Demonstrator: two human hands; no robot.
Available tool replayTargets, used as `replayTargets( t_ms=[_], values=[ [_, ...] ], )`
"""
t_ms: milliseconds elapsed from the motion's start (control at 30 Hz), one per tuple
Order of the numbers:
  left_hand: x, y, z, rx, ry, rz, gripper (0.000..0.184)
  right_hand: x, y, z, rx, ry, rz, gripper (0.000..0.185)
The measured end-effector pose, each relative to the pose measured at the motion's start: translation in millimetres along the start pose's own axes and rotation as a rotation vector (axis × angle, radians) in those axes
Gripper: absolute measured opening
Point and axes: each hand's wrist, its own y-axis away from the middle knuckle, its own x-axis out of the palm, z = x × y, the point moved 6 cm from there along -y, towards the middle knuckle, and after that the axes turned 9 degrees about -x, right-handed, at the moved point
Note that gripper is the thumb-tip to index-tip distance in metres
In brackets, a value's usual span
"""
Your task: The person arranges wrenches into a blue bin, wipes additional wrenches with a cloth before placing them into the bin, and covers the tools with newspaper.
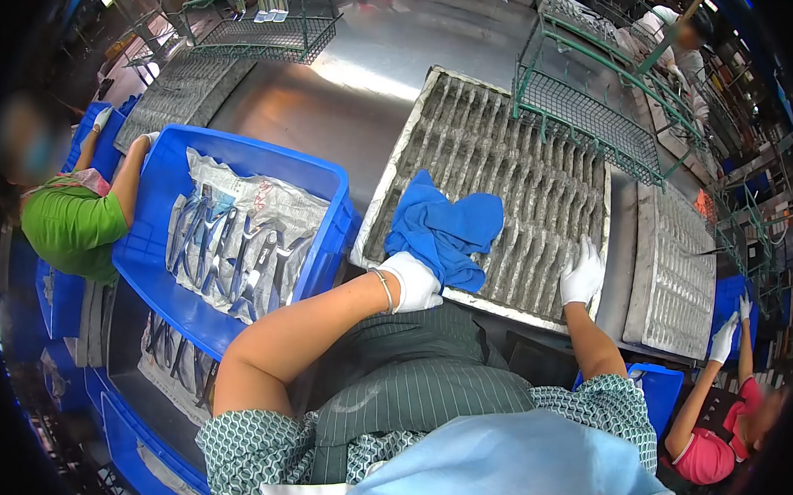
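While the left grip (414, 282) pinched a blue cloth (451, 223) at eight o'clock on the ribbed tray (481, 127), the right grip (583, 275) lay spread at four o'clock; newsprint (299, 210) toward nine o'clock proved illegible.

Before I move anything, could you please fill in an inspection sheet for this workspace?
Surface: shiny grey metal table.
Working things: grey ridged rectangular tray with a pale rim; crumpled blue fabric cloth lying on its left part.
Clutter: blue plastic bin at left, holding printed paper sheets with dark-handled metal tools on them; green wire rack beyond the tray.
Left hand: white-gloved, at the cloth's near edge; grip unclear.
Right hand: white-gloved, at the tray's right side, fingers extended.
Cables: nothing seen.
Surroundings: a co-worker in a green shirt at left, another in a pink shirt at right.
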Motion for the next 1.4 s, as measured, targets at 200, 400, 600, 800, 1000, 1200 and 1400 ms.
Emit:
replayTargets(
  t_ms=[200,400,600,800,1000,1200,1400],
  values=[
    [-0.8,0.2,-0.1,0.005,0.000,-0.012,0.036,1.2,0.4,-1.1,-0.002,-0.005,-0.004,0.055],
    [-0.3,-0.2,0.3,0.004,-0.002,-0.010,0.037,0.2,0.6,-0.5,-0.003,-0.007,-0.014,0.055],
    [-0.7,-0.1,0.4,-0.002,-0.002,-0.006,0.037,0.7,0.9,-0.6,-0.001,-0.001,-0.025,0.054],
    [-0.5,0.1,0.2,-0.007,-0.004,0.009,0.036,0.6,0.7,-0.6,-0.005,-0.002,-0.027,0.053],
    [-0.1,-0.1,0.5,-0.009,-0.010,0.011,0.037,-0.3,0.3,0.2,-0.017,0.005,-0.040,0.053],
    [0.7,-0.1,0.4,-0.005,-0.008,0.009,0.037,-0.6,0.3,0.5,-0.016,0.007,-0.039,0.053],
    [0.9,0.0,0.2,0.004,0.000,-0.005,0.037,0.3,1.0,-0.1,-0.013,0.006,-0.034,0.053]
  ],
)
